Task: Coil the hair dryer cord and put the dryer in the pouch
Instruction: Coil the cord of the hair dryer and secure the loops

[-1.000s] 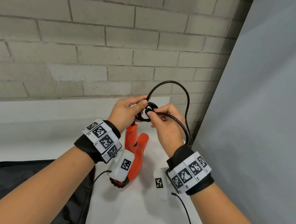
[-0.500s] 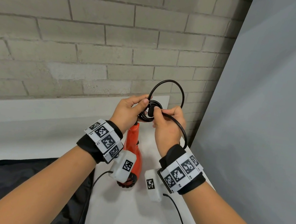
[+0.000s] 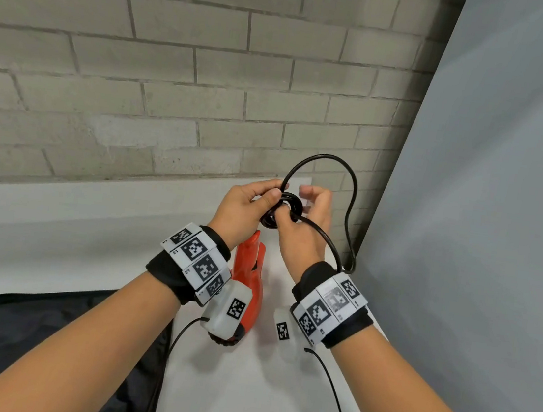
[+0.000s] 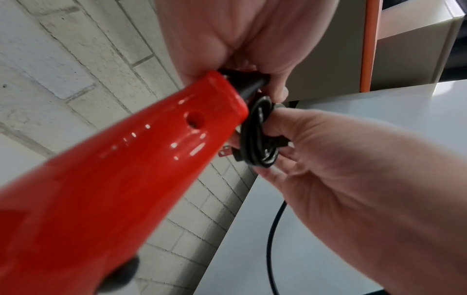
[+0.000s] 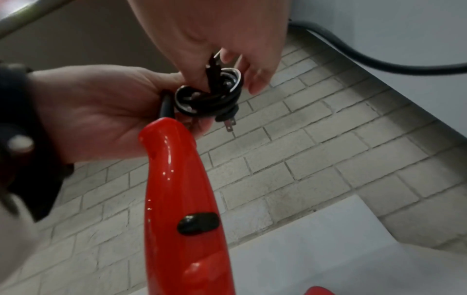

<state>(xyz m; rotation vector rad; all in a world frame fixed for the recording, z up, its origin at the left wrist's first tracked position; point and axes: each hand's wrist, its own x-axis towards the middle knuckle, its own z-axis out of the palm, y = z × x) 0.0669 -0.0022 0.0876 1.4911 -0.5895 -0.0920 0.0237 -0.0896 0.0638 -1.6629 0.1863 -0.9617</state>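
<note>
Left grip (image 3: 242, 203) pinching coiled cord (image 3: 282, 207), dryer (image 3: 249, 272) hanging below

The hair dryer (image 5: 182, 199) is glossy red plastic, smooth enough to throw bright highlights along its handle, with a matt black switch (image 5: 198, 223) set into it. The cord (image 3: 351, 195) looks like smooth black rubber or plastic with a slight sheen, and the plug (image 5: 227, 119) ends in dull metal prongs. The pouch (image 3: 37, 348) is matt black cloth, softly creased. The worktop (image 3: 255, 394) is a smooth, matt white. Behind it the brick wall (image 3: 179, 55) is rough, chalky grey, and a flat matt grey panel (image 3: 488, 200) stands beside it.
</note>
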